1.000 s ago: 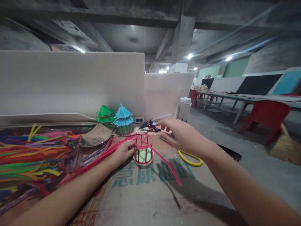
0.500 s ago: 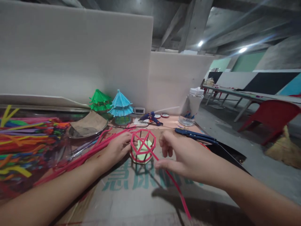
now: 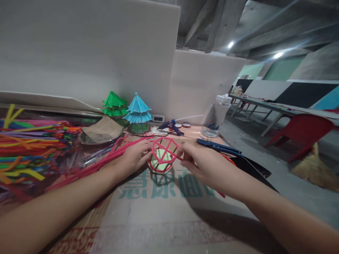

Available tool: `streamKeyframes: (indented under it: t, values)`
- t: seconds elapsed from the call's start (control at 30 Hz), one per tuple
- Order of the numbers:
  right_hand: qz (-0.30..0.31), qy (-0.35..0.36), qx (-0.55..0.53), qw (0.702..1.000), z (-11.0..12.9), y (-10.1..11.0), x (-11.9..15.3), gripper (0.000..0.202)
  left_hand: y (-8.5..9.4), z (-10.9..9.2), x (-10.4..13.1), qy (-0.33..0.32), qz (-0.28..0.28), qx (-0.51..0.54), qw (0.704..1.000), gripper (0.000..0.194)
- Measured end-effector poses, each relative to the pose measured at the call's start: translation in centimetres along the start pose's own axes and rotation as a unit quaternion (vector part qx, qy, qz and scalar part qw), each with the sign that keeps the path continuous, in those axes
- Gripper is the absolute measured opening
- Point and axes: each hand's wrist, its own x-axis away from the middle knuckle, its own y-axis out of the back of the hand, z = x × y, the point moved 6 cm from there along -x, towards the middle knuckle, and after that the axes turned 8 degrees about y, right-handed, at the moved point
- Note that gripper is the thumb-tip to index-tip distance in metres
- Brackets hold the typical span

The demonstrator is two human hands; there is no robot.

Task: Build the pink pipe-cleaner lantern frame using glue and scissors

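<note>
A small eight-sided frame of red pipe cleaners with dark uprights and a pale green base stands on the cardboard. Red strips cross over its top. My left hand is closed at the frame's left rim, fingertips partly hidden behind it. With thumb and fingers, my right hand pinches a long red pipe cleaner that reaches the frame's top from the right. This strip passes under my right hand, and its free end shows below my wrist.
Several bundled coloured pipe cleaners lie left, beside a metal bowl. Behind stand green and blue roofed models, a glue gun and a clear bottle. Blue-handled pliers or cutters lie right.
My right hand has closed on the red pipe cleaner near the frame; before, its fingers were apart. The strip's free end has swung up and right. The view has shifted slightly.
</note>
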Motion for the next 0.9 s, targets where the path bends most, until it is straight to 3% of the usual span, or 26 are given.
streamKeyframes:
  t: [0.23, 0.9]
  values:
    - [-0.032, 0.029, 0.030, 0.999, -0.15, 1.09, -0.31, 0.008, 0.13, -0.30, 0.20, -0.023, -0.013, 0.006, 1.000, 0.020]
    - [-0.032, 0.024, 0.015, 0.999, -0.49, 1.12, -0.22, 0.011, 0.19, -0.58, 0.25, -0.004, -0.004, -0.002, 1.000, 0.022]
